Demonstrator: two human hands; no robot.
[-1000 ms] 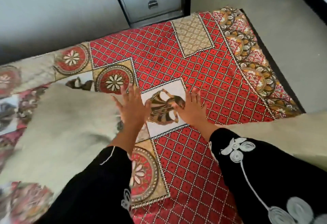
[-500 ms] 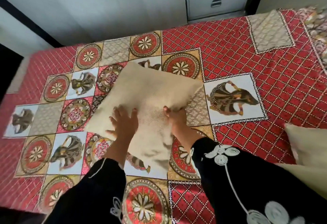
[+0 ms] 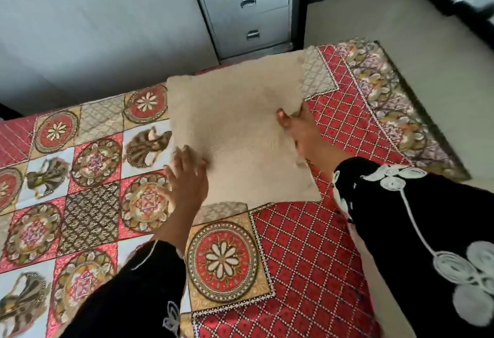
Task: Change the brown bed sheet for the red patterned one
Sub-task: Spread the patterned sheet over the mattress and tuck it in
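**A:** Where is the red patterned sheet (image 3: pixel 307 244) lying?

**B:** It is lying spread flat over the bed (image 3: pixel 422 109). Its flowered border is running along the right edge, beside the pale floor (image 3: pixel 401 17).

**A:** Is anything sitting on it?

**B:** A beige cushion (image 3: pixel 240 129) is lying flat on the sheet toward the far side. Its far edge is reaching close to the grey drawer cabinet (image 3: pixel 251 11), which is standing by the wall (image 3: pixel 93 30).

**A:** What is the right hand (image 3: pixel 296 126) doing?

**B:** It is grasping the cushion's right edge. The thumb is pressing on top and the fingers are curling round the edge, so that grip is clenched on the cushion.

**A:** And the left hand (image 3: pixel 184 174)?

**B:** It is resting at the cushion's near left edge. The fingers are lying straight and spread, and the thumb side is touching the fabric. That grip is released and is holding nothing.

**A:** How are the arms coming in?

**B:** Both are reaching in from the bottom, one on each side of the cushion. They are wearing black sleeves (image 3: pixel 417 231) with white embroidery.
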